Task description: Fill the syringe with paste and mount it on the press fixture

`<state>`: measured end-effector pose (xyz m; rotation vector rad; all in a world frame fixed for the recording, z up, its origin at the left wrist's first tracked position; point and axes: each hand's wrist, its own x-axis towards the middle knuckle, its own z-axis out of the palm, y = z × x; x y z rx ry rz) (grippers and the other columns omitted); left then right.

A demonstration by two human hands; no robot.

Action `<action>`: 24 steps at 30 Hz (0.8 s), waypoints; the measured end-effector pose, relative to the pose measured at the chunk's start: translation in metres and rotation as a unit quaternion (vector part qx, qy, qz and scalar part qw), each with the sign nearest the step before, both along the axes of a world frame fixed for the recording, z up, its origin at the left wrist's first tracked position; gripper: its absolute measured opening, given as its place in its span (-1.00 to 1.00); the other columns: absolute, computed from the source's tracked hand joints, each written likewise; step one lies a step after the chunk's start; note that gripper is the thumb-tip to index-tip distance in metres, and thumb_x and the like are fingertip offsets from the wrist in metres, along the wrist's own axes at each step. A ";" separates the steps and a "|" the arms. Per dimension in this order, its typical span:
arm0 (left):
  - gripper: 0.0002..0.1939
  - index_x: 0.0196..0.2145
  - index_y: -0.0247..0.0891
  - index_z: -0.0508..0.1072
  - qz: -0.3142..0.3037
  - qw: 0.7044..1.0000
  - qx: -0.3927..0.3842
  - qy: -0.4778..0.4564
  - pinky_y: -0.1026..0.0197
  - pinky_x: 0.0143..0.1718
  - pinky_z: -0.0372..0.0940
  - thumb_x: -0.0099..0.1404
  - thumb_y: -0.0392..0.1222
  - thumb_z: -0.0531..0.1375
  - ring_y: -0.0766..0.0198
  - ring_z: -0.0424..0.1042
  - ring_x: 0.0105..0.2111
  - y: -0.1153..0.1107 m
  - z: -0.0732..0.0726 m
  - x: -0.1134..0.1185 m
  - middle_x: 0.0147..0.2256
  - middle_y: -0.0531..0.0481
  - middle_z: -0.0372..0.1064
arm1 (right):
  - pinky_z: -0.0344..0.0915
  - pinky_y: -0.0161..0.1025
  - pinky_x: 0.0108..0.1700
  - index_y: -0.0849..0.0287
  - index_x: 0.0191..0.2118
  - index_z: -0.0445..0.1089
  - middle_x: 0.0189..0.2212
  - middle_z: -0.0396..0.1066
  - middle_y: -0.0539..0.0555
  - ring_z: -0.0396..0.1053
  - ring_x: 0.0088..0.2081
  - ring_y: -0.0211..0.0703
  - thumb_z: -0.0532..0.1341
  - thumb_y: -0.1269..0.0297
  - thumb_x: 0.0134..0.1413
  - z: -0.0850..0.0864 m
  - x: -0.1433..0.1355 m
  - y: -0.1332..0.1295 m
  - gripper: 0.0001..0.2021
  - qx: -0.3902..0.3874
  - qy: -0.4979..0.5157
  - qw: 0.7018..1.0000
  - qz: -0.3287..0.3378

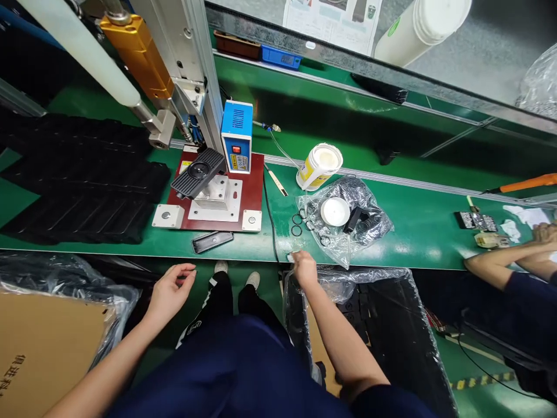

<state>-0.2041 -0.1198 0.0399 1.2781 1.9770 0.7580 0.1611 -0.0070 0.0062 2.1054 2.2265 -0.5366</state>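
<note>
My left hand (172, 290) hovers in front of the bench edge, fingers loosely curved and apart, with nothing in it. Nearest to it is a black rectangular plastic part (212, 241) lying on the bench. My right hand (304, 269) is at the bench's front edge, its fingers pinched on a small white scrap (290, 257) whose kind I cannot make out. Black rubber rings (296, 230) lie just beyond, beside a clear plastic bag (343, 249) with dark contents and a white lid (335, 211) on top. A ribbed black part (198, 172) sits tilted on the press fixture (217, 200).
A blue control box (237, 137) stands behind the fixture, below a gold cylinder (137, 55). Stacked black parts (82, 215) fill the left. A white tub (319, 165) stands behind the bag. Lined boxes (47, 342) flank my legs. A co-worker's arms (496, 264) rest at right.
</note>
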 end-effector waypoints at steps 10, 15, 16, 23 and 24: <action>-0.70 -0.27 -0.23 0.47 -0.044 0.998 0.005 -0.032 0.18 -0.35 0.40 0.20 0.04 0.12 0.19 0.48 -0.34 0.012 0.011 0.037 -0.28 -0.09 0.46 | 0.22 -0.20 -0.05 0.26 -0.13 0.53 -0.21 0.46 0.24 0.35 -0.09 -0.01 0.05 0.55 0.06 -0.013 -0.020 0.026 -0.65 0.034 0.056 0.988 -0.139; -0.69 -0.28 -0.22 0.47 -0.031 0.999 -0.010 -0.010 0.18 -0.35 0.40 0.20 0.04 0.10 0.18 0.47 -0.34 0.003 0.014 0.027 -0.30 -0.09 0.46 | 0.17 -0.12 0.00 0.32 -0.17 0.53 -0.19 0.43 0.30 0.31 -0.05 0.06 0.02 0.51 0.09 -0.006 -0.012 0.036 -0.67 0.025 0.151 0.968 -0.198; -0.69 -0.28 -0.23 0.47 -0.017 1.000 -0.010 -0.005 0.17 -0.35 0.40 0.19 0.03 0.11 0.18 0.47 -0.34 0.000 0.013 0.023 -0.31 -0.09 0.46 | 0.16 -0.10 0.02 0.34 -0.17 0.52 -0.16 0.41 0.33 0.29 0.00 0.08 0.01 0.51 0.10 -0.006 -0.012 0.039 -0.66 0.023 0.173 0.961 -0.215; -0.69 -0.29 -0.23 0.47 -0.018 0.995 -0.014 -0.102 0.20 -0.34 0.39 0.19 0.07 0.14 0.19 0.47 -0.32 0.006 0.002 0.037 -0.33 -0.08 0.47 | 0.30 -0.16 -0.09 0.19 -0.43 0.49 -0.33 0.46 0.14 0.38 -0.15 -0.04 0.26 0.37 -0.08 -0.001 -0.028 0.014 -0.94 -0.059 0.436 0.845 -0.305; -0.68 -0.29 -0.24 0.47 -0.022 0.992 -0.015 -0.125 0.21 -0.35 0.39 0.19 0.08 0.15 0.19 0.46 -0.33 0.009 0.001 0.042 -0.34 -0.08 0.47 | 0.34 -0.17 -0.16 0.19 -0.45 0.47 -0.39 0.46 0.10 0.39 -0.24 -0.08 0.31 0.35 -0.13 0.003 -0.026 0.008 -0.95 -0.071 0.492 0.808 -0.317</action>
